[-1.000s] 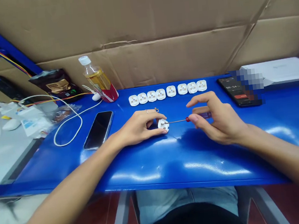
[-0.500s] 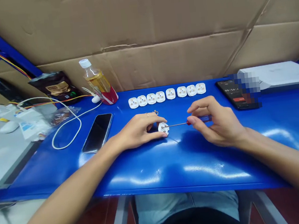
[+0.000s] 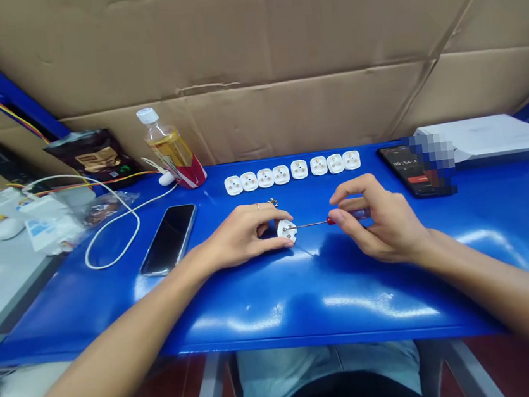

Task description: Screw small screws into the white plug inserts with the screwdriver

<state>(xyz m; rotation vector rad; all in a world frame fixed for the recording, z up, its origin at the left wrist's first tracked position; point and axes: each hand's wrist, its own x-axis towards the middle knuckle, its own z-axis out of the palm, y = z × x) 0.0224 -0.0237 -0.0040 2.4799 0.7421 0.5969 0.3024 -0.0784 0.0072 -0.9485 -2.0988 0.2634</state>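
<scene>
My left hand (image 3: 254,233) pinches a small white plug part (image 3: 288,236) between thumb and fingers, tilted up on edge on the blue table. In my right hand (image 3: 376,217) is a screwdriver (image 3: 312,223) with a red collar and a clear handle partly hidden by the fingers. Its thin metal shaft runs level to the left, and the tip meets the face of the white part. Just behind my left hand lies a little heap of small metal screws (image 3: 272,202). Farther back, several similar white plug parts (image 3: 299,169) stand in a row.
A drink bottle (image 3: 173,151), a phone (image 3: 168,240), a white cable (image 3: 136,222) and a dark pouch (image 3: 95,157) are at left. Back right, a phone showing a timer (image 3: 397,167) lies beside a white box (image 3: 490,131). A cardboard wall (image 3: 274,31) closes off the rear.
The whole view has shifted slightly. Both hands keep their hold, with the screwdriver tip still at the white plug part.
</scene>
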